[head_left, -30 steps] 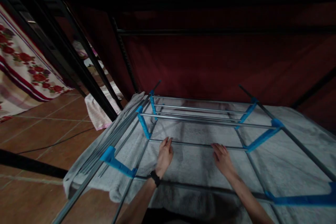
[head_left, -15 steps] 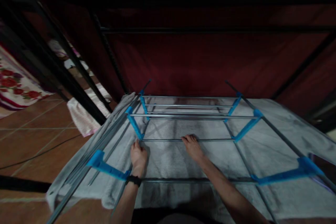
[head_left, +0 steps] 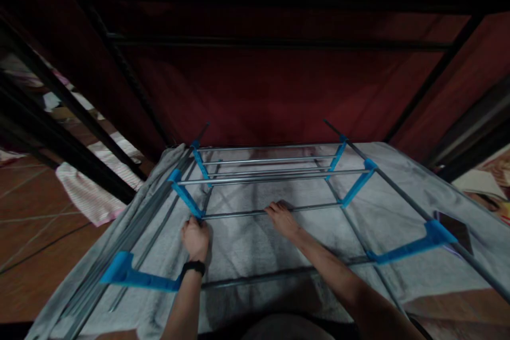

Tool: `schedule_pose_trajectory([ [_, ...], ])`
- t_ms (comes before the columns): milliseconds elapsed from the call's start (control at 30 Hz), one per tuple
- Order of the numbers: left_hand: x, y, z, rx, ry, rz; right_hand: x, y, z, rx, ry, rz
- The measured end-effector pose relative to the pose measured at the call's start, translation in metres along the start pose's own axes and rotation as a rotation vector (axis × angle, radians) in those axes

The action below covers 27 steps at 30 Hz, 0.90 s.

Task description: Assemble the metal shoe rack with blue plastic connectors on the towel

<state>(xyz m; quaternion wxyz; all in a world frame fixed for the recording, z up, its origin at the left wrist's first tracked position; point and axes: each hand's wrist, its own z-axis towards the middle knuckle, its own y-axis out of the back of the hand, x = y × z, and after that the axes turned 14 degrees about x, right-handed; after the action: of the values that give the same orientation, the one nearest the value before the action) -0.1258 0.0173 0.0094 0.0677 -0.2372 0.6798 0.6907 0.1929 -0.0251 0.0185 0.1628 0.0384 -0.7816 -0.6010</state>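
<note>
Two hands on one thin metal rail (head_left: 239, 213) of a drying rack (head_left: 274, 175), which lies over a grey towel (head_left: 255, 247) spread on the floor. We note the left hand (head_left: 195, 239), a black watch (head_left: 193, 267) at its wrist, closed in a fist at the rail's left end, just where it meets a blue plastic connector (head_left: 185, 200); whether the fist grips the rail itself or the side tube beside it, we cannot tell in this light. The right hand (head_left: 283, 219) lies mostly flat, fingers extended and loosely curled over the rail near its middle, touching rather than clamping it. Risks as we judge them: the grip is uneven, so a pull from the left fist alone could skew the rail and bind it in the connector, or pop it free at the far end by the other blue connector (head_left: 356, 189). The left fingers sit close against the joint and could be pinched if the frame shifts. The towel beneath is soft and loose, so the rack may slide or tilt under load. The scene is dim, which makes misjudging the joint more likely. A pink-striped cloth (head_left: 90, 199) lies well apart on the tiles at the left.
</note>
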Motion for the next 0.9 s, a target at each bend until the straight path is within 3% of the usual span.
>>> schedule_pose_trajectory([
  [400, 0.002, -0.005, -0.013, 0.003, 0.023, -0.032, -0.007, -0.02, -0.002, -0.077, 0.067, -0.022],
  [900, -0.006, -0.005, -0.02, -0.002, 0.07, 0.009, -0.011, -0.024, 0.0, -0.079, 0.078, 0.023],
])
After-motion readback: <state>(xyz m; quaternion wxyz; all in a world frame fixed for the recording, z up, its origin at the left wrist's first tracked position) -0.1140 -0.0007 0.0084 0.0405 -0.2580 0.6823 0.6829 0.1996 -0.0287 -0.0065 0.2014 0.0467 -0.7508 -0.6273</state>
